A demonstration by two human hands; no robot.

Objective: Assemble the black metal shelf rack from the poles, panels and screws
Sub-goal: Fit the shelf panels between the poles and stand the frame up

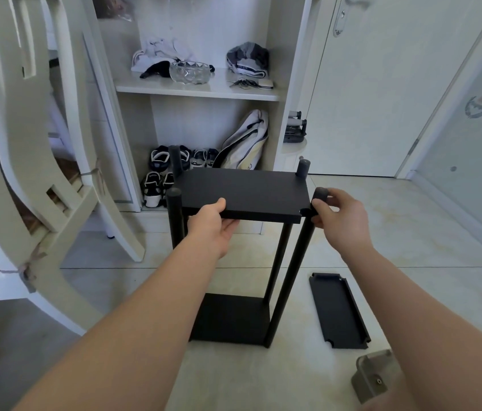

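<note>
Rack (281,256): black, upright on the tiled floor (411,232) in front of the cabinet (198,93), part built.
Base panel (231,318): flat on the floor, the poles rising from its corners.
Top panel (245,191): near the pole tops, roughly level; its near right corner notch sits just beside the near right pole (293,277).
Other poles: near left (176,221), far left (175,161) and far right (303,168), all standing above the top panel.
Left hand (213,226): clamped on the top panel's near edge, thumb on top, fingers underneath.
Right hand (340,218): fingers curled round the top of the near right pole.
Spare panel (339,311): lying on the floor to the right of the rack, apart from it.
Cabinet contents: glass bowl (189,72) and clothes on the shelf; shoes (156,173) and a bag (245,143) below.
Surroundings: pale chair (26,143) at left, white door (367,84) at right.
</note>
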